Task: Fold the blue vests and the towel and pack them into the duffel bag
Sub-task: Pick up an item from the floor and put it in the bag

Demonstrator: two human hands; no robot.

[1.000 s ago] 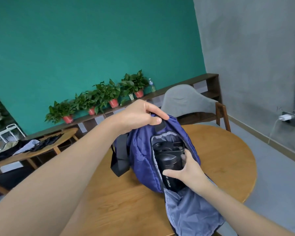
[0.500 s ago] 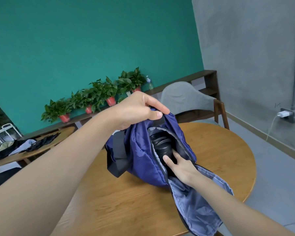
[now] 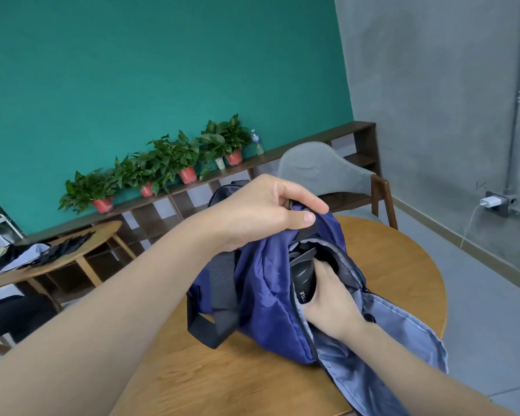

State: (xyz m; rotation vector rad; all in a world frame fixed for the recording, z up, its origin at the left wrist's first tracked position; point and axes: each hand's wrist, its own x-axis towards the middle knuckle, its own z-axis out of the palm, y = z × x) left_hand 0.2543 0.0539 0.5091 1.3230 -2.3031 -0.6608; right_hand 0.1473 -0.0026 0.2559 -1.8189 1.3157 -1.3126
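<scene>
One bag sits on the round table; the left hand pinches its top edge, the right hand reaches inside, fingers wrapped around one black bottle.

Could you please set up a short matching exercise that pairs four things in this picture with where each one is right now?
Things:
1. left hand
2. right hand
3. duffel bag
4. potted plants

Places:
A. on the long low shelf against the teal wall
B. on the round wooden table
C. pinching the top edge of the bag beside its opening
D. reaching into the bag's opening, against the black bottle

Pairs: 1-C, 2-D, 3-B, 4-A
</scene>
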